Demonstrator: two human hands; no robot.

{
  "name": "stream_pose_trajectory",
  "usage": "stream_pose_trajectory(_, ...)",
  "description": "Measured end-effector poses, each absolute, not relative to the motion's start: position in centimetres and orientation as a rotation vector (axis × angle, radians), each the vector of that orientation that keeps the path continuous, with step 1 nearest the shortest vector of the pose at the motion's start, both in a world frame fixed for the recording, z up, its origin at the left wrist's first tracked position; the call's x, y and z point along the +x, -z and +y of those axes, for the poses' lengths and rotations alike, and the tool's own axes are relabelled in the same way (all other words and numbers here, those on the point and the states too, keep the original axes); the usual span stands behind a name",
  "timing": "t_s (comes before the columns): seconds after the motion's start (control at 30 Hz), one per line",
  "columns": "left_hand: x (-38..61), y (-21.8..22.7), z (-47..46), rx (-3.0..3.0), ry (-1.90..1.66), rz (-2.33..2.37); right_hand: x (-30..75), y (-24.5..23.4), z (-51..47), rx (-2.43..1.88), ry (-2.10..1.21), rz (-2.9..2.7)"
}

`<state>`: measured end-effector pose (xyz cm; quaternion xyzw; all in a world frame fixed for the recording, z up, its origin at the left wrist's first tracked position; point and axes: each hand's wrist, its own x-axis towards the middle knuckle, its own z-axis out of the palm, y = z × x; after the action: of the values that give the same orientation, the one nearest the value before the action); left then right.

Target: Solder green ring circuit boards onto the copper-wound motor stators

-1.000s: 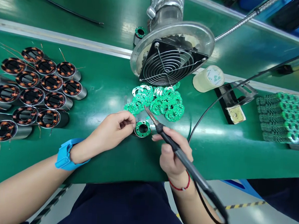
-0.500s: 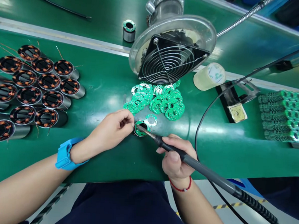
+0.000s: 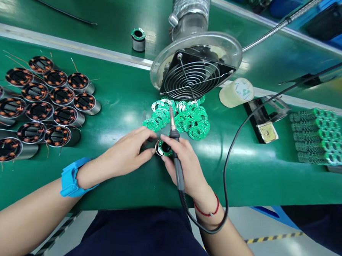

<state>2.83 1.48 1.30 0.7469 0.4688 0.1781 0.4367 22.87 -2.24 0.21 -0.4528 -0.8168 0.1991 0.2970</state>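
Observation:
A small metal stator with a green ring board [image 3: 163,148] on top stands on the green mat between my hands. My left hand [image 3: 129,150], with a blue wrist strap, has its fingers stretched toward the stator and touches its left side. My right hand [image 3: 186,165] holds a black soldering iron [image 3: 176,151] along its fingers, tip pointing away over a pile of green ring boards [image 3: 183,116]. The right fingertips also touch the stator's right side.
A fume extractor fan [image 3: 195,72] with a wire grille stands behind the pile. Several copper-wound stators [image 3: 40,106] lie at the left. One finished stator [image 3: 138,38] sits on the far belt. A tape roll [image 3: 237,92], an iron stand [image 3: 264,117] and stacked green boards [image 3: 319,135] are at the right.
The soldering iron tip lifted off the stator's board and swung up to point away. My right hand moved in onto the stator, and my left fingers opened from a pinch.

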Motion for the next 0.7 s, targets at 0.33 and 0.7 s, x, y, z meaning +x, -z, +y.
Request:
stream_pose_trajectory(0.33,3.1,-1.6,1.5,1.770,-0.611,1.075,22.4,0.6,-2.3,-1.272,-0.341,-2.165)
stream_pose_trajectory(0.7,3.5,-1.3,1.2,1.488,-0.651,1.175,22.4,-0.4,-3.2,-1.112,-0.299,-2.083)
